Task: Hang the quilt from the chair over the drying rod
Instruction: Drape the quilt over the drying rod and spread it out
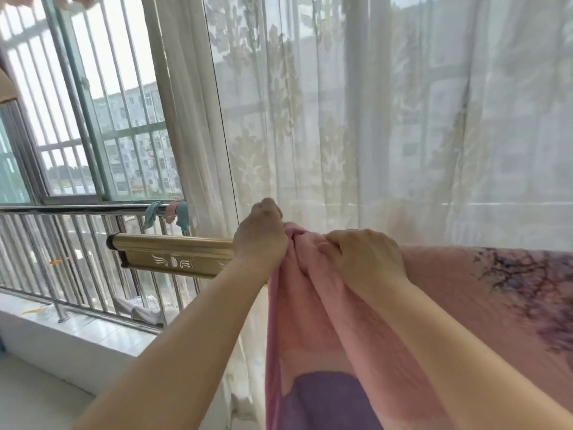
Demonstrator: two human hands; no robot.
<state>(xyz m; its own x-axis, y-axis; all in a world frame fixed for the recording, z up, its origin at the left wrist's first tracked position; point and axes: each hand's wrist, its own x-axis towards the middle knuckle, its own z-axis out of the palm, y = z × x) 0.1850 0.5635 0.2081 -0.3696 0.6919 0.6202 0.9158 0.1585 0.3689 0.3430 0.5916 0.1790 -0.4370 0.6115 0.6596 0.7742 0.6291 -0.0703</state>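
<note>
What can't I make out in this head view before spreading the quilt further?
- Drying rod: in the head view, everything right of the left hand is covered by the quilt; its right end is unseen.
- Quilt's lower hem: cut off by the bottom edge.
- Quilt's far side: hidden behind its own drape.
- Right hand: its fingertips are buried in quilt folds.
- Chair: outside the frame.
</note>
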